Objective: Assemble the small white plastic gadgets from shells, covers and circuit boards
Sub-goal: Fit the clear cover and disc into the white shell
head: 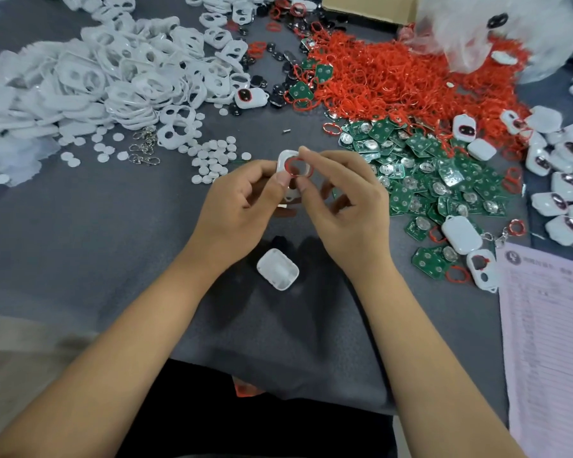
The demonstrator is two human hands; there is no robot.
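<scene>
A: From the head view, what is held?

B: A white cover is pinched above the grey table between both hands. The left hand is curled round its near end, thumb pressed on the face. The right hand is closed on it too, and a red ring is being pressed by its thumb and forefinger around the cover's larger opening.

A: How far along is the work judged to be?

B: Early for this piece. The ring looks partly seated; no circuit board is seen in it, and a white shell lies unused just below the hands. Finished gadgets are heaped at the right edge, yet large piles of covers, red rings and green circuit boards are left.

A: And the cover's orientation?

B: Its long axis runs roughly away from the person, ringed end farthest, face turned up toward the camera. The near end is hidden by fingers.
</scene>
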